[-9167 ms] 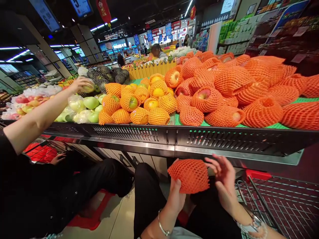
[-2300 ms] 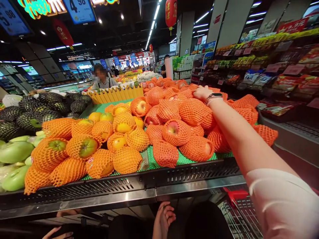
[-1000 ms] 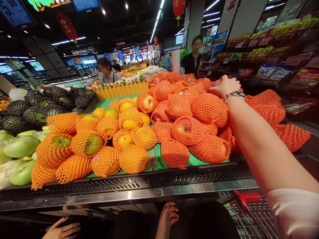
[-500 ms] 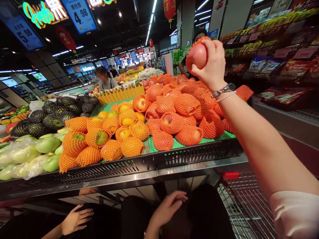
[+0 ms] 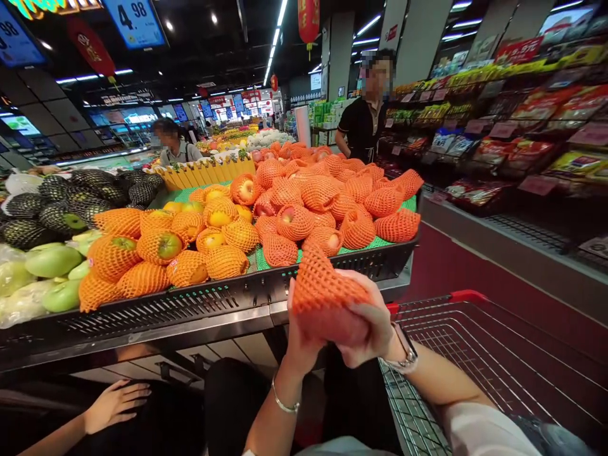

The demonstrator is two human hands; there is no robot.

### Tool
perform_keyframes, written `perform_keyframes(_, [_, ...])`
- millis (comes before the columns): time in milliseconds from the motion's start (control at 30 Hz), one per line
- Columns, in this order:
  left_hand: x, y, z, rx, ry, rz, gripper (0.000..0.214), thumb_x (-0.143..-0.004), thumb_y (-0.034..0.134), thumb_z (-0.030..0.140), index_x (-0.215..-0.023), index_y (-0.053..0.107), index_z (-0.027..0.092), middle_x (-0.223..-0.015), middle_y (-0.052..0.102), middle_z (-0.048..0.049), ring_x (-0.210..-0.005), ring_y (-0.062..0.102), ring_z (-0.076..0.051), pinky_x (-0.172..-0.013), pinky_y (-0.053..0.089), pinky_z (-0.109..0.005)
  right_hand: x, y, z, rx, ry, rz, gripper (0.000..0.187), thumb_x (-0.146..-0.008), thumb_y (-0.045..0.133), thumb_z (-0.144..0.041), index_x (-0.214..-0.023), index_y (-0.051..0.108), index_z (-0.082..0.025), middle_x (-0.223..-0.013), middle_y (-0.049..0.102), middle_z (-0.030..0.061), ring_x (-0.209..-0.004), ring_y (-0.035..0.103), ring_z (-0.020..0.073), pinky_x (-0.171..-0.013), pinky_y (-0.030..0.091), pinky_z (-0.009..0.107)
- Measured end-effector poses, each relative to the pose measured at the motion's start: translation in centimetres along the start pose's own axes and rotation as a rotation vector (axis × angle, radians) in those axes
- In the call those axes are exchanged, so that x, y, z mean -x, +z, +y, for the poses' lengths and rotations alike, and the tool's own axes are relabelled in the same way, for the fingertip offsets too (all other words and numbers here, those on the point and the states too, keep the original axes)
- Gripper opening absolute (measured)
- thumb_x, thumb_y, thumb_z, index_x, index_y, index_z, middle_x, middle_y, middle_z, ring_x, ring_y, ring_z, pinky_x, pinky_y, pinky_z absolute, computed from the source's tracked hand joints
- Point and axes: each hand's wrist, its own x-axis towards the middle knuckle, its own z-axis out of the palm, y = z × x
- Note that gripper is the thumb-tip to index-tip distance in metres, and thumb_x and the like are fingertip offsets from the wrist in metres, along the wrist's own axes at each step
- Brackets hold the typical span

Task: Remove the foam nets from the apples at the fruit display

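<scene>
Remotely, I watched the stand (image 5: 259, 288) with its netted pile (image 5: 294, 221), then the cart (image 5: 468, 296) at my right. My left hand (image 5: 301, 348) and right hand (image 5: 377, 316) both gripped one fruit (image 5: 335, 326), just in front of the stand. Its net (image 5: 325, 285) covered the top, leaving the lower part bare: half-sleeved, I judged, going on or off unclear.

Right-wrist watch (image 5: 406, 347): dark, silver-toned band. Pale sleeve (image 5: 484, 427), below and right of watch. Left of watch: thin silver left-wrist bangle (image 5: 287, 407), black trousers (image 5: 230, 389). Pale grey top (image 5: 344, 445), below and left of watch.
</scene>
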Motion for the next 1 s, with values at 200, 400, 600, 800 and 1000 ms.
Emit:
perform_keyframes(200, [0.9,-2.2,-1.3,-0.059,-0.113,-0.196,0.030,-0.090,0.058,0.034,-0.119,0.058,0.026,-0.127,0.056,-0.0085,-0.114,0.056,-0.023,-0.090,0.052,-0.041,1.6,0.5,-0.1,-0.174,0.166,0.074,0.105,-0.065,0.081,-0.047,-0.145,0.013,-0.049,-0.144,0.043,0.0043,-0.129,0.049,0.0325,-0.103,0.044,0.056])
perform_keyframes(400, [3.6,-13.5,0.7,-0.196,-0.344,-0.250,0.026,-0.092,0.054,0.040,-0.109,0.064,0.022,-0.116,0.065,-0.0079,-0.104,0.062,-0.020,-0.089,0.052,-0.040,2.1,1.0,-0.4,-0.099,0.060,-0.094,0.110,-0.071,0.078,-0.050,-0.152,0.004,-0.037,-0.144,0.044,0.0124,-0.138,0.039,0.0346,-0.111,0.032,0.063])
perform_keyframes(600, [9.7,-32.4,3.4,-0.327,-0.661,0.229,0.055,-0.089,0.038,0.049,-0.064,0.068,0.009,-0.064,0.072,-0.0039,-0.059,0.071,-0.014,-0.053,0.049,-0.023,1.2,1.8,-0.7,-0.228,-0.116,-0.220,0.050,-0.086,0.067,-0.031,-0.132,0.049,-0.042,-0.121,0.067,0.0013,-0.133,0.048,0.0234,-0.110,0.040,0.054])
perform_keyframes(800, [11.5,-39.0,-0.4,-0.437,-0.743,0.159,0.062,-0.093,0.016,0.034,-0.078,0.069,0.006,-0.067,0.072,-0.0003,-0.069,0.071,-0.017,-0.057,0.052,-0.036,0.0,2.8,-2.0,-0.294,-0.234,-0.126,0.017,-0.091,0.059,-0.024,-0.097,0.069,-0.035,-0.098,0.074,-0.0048,-0.121,0.059,0.0125,-0.106,0.050,0.034])
perform_keyframes(1000, [11.8,-41.9,-2.0,-0.217,-0.786,0.139,0.047,-0.092,0.039,0.042,-0.083,0.071,0.009,-0.078,0.075,-0.0087,-0.077,0.073,-0.026,-0.066,0.052,-0.050,3.4,6.6,-3.7,-0.279,-0.037,0.123,0.020,-0.092,0.054,-0.022,-0.093,0.068,-0.036,-0.097,0.070,-0.0023,-0.111,0.061,0.0155,-0.090,0.061,0.034])
